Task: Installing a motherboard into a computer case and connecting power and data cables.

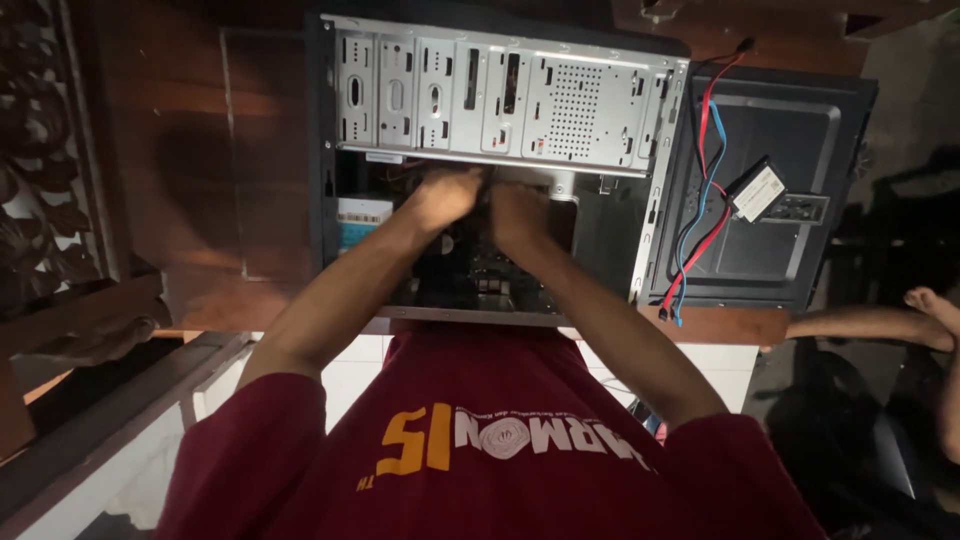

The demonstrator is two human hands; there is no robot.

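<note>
Both hands are down inside the open computer case (480,160), which lies on its side on the dark wooden worktop (230,200), opening up, so everything inside can be reached from above. The left hand (445,195) and the right hand (515,212) sit touching, knuckle to knuckle, over the dim board (480,275) in the case floor; the fingers curl downward into shadow, and whether either grip has closed on a part or just presses on it, I cannot tell. Right above the grip runs the pale metal drive cage (500,95), its lower edge just beside the knuckles, so headroom there is tight. To the left of the grip a light-blue-and-white boxed unit (360,222) sits against the case wall, near the left wrist. Toward the person, the case's near rim (470,315) crosses under both forearms, which angle in from a maroon shirt (500,440); that is the open way out. To the right, past the case wall, the removed black side panel (780,190) lies flat, with red and blue cables (700,190) and a small drive (757,190) resting on it, well apart from the hands. Another person's bare foot (930,310) shows at the far right.
</note>
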